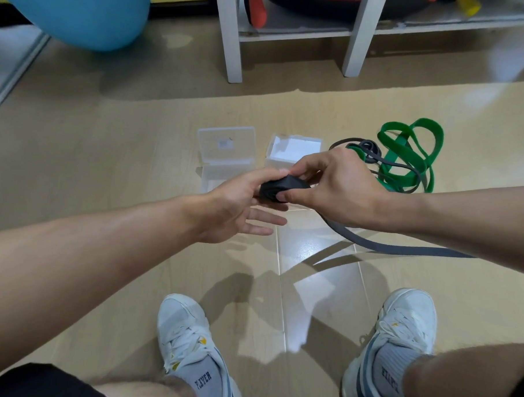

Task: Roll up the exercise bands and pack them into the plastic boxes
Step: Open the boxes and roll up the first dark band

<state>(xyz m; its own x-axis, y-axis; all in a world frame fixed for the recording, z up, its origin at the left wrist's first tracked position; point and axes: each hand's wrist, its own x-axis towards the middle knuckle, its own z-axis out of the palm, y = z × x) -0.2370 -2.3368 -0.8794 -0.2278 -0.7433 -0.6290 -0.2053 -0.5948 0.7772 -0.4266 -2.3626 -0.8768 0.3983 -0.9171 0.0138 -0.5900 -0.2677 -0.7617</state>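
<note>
Grey band (280, 189) partly rolled into a tight coil, held above the floor (102, 145) between both hands. Right hand (341, 189): thumb and curled fingers pinching the coil from the right side. Left hand (240, 203): index finger and thumb against the coil's left side, remaining fingers straight and spread below it, holding nothing. Loose tail of the grey band hanging from the coil, passing under the right wrist and trailing off to the right.

Two clear boxes (227, 150) on the floor beyond the hands, side by side, lids open; the second box (294, 150) just right of the first, partly hidden by the right hand. Contents not discernible.

Green band (409, 156) lying unrolled in loops on the floor right of the boxes, tangled with another dark band (369, 148).

White shoes (185, 330) planted on the floor at bottom of view, one each side. Blue ball (88, 20) at upper left; white shelf (292, 35) at top centre.
</note>
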